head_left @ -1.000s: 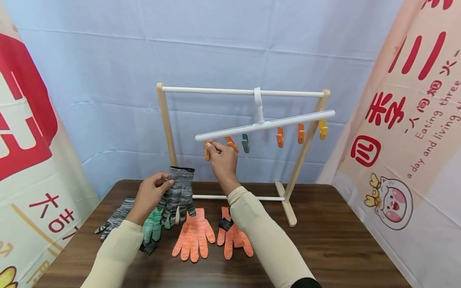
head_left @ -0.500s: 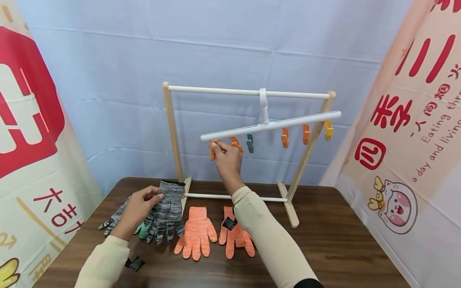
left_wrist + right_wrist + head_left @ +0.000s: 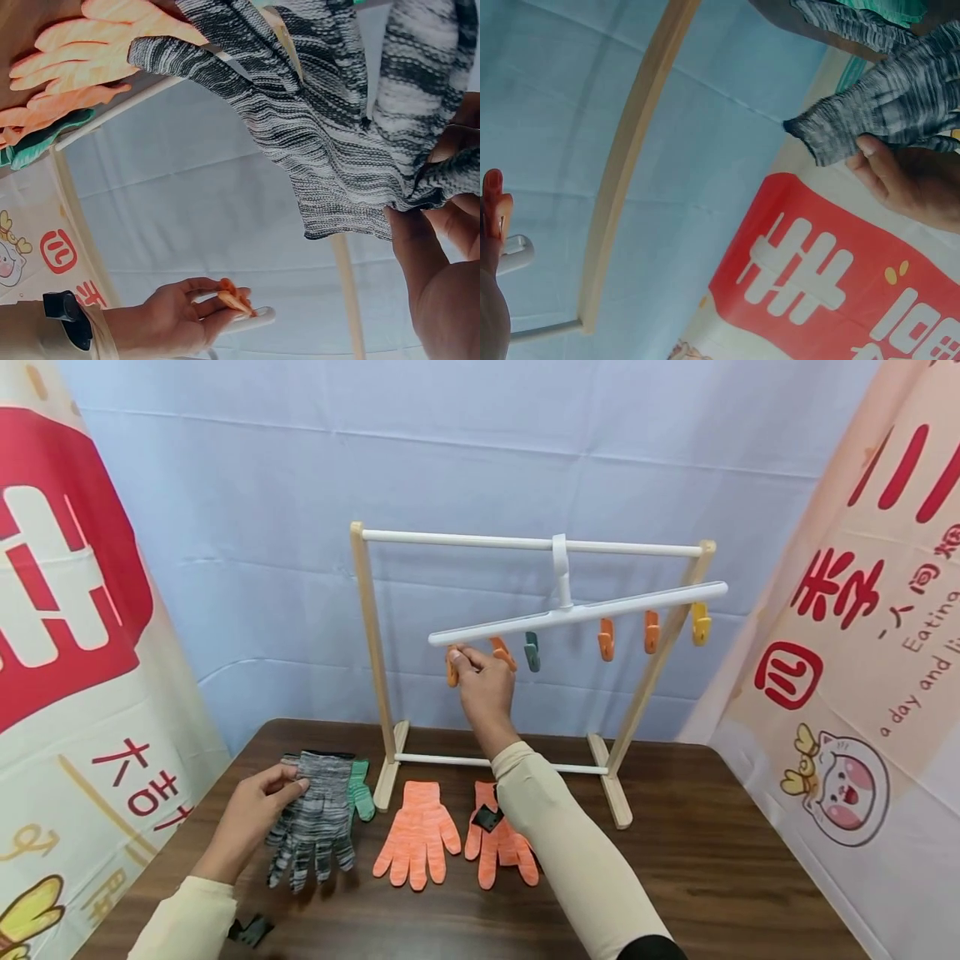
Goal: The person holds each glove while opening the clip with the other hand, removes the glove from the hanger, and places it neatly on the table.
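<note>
My left hand (image 3: 255,814) pinches a grey-and-black striped glove (image 3: 322,810) by its cuff edge; the glove hangs fingers down over the table's left side. In the right wrist view, that glove (image 3: 885,105) and the fingers on its cuff show clearly. My right hand (image 3: 486,689) grips an orange clip (image 3: 452,667) at the lower left end of the white hanger (image 3: 577,612). The hanger tilts, its right end higher. Partly behind the held glove lie a green glove (image 3: 362,793) and another striped glove (image 3: 855,26).
Two orange gloves (image 3: 420,835) lie before the rack, the right one with a black tag (image 3: 487,818). Another black piece (image 3: 251,931) lies near the front left. The hanger hooks over the rack's white top bar (image 3: 465,539); green, orange and yellow clips (image 3: 701,623) hang from it.
My left hand has moved left and down with the striped glove, away from the hanger. The right hand stays at the orange clip. The head view has turned slightly left.
</note>
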`<control>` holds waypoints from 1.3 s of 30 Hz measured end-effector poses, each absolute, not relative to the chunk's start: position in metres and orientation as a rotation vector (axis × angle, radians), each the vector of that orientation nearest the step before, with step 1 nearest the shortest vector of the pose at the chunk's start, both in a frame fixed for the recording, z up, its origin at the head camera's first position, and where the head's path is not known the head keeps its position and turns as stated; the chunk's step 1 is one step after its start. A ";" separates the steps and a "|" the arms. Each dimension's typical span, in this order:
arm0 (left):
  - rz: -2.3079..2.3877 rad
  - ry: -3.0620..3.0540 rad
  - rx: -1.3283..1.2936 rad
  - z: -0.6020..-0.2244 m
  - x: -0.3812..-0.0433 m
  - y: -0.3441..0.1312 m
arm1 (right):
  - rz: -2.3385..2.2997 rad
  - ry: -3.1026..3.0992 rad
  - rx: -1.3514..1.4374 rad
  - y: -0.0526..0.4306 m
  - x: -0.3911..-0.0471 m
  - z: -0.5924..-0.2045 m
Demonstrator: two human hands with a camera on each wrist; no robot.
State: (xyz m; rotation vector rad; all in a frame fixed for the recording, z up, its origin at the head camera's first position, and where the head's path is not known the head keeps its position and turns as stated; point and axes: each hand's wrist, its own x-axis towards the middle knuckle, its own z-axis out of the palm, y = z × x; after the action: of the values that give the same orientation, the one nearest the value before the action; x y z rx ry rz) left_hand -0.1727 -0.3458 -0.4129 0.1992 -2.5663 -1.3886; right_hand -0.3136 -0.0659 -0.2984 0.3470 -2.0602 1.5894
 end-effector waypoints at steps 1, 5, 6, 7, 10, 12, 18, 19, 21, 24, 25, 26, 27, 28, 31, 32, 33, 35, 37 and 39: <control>-1.405 -2.563 0.209 -0.414 -0.171 -0.348 | 1.592 -2.063 0.347 -0.066 -0.313 -0.298; -1.451 -2.568 0.258 -0.417 -0.165 -0.354 | 1.609 -2.060 0.341 -0.065 -0.312 -0.298; -1.459 -2.574 0.268 -0.419 -0.164 -0.356 | 1.610 -2.059 0.338 -0.066 -0.312 -0.298; -1.463 -2.581 0.279 -0.420 -0.163 -0.357 | 1.609 -2.056 0.336 -0.066 -0.312 -0.298; -1.448 -2.615 0.310 -0.423 -0.159 -0.362 | 1.611 -2.047 0.335 -0.066 -0.312 -0.298; -1.432 -2.632 0.326 -0.426 -0.157 -0.364 | 1.611 -2.045 0.333 -0.066 -0.312 -0.298; -1.448 -2.659 0.353 -0.434 -0.152 -0.373 | 1.601 -2.038 0.336 -0.065 -0.313 -0.298; -1.443 -2.676 0.359 -0.436 -0.151 -0.375 | 1.600 -2.036 0.337 -0.065 -0.313 -0.298; -1.411 -2.728 0.370 -0.440 -0.149 -0.380 | 1.607 -2.035 0.337 -0.065 -0.313 -0.298; -1.353 -2.800 0.392 -0.448 -0.145 -0.388 | 1.619 -2.045 0.336 -0.066 -0.313 -0.299; -1.338 -2.823 0.396 -0.451 -0.144 -0.391 | 1.623 -2.049 0.335 -0.066 -0.313 -0.300; -1.326 -2.841 0.406 -0.454 -0.143 -0.395 | 1.627 -2.053 0.334 -0.066 -0.313 -0.300; -1.318 -2.855 0.411 -0.458 -0.142 -0.398 | 1.626 -2.055 0.335 -0.066 -0.313 -0.300; -1.300 -2.868 0.415 -0.461 -0.142 -0.401 | 1.625 -2.056 0.333 -0.067 -0.313 -0.300; -1.228 -2.902 0.422 -0.469 -0.139 -0.410 | 1.617 -2.053 0.331 -0.067 -0.314 -0.300; -1.210 -2.906 0.432 -0.471 -0.139 -0.412 | 1.616 -2.051 0.331 -0.068 -0.314 -0.300; -1.182 -2.913 0.432 -0.473 -0.138 -0.415 | 1.614 -2.050 0.330 -0.068 -0.314 -0.300; -1.136 -2.907 0.438 -0.477 -0.136 -0.418 | 1.611 -2.052 0.329 -0.068 -0.314 -0.299; -1.090 -2.905 0.438 -0.480 -0.136 -0.420 | 1.609 -2.057 0.326 -0.069 -0.314 -0.299; -1.047 -2.909 0.435 -0.481 -0.135 -0.422 | 1.603 -2.060 0.317 -0.069 -0.314 -0.299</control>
State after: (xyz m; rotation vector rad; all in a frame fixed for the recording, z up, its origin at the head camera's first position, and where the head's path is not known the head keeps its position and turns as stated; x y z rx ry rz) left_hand -0.1353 -0.4215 -0.4812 0.4346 -2.9089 -1.0467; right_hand -0.3141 -0.0688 -0.2994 0.3173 -2.0599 1.6029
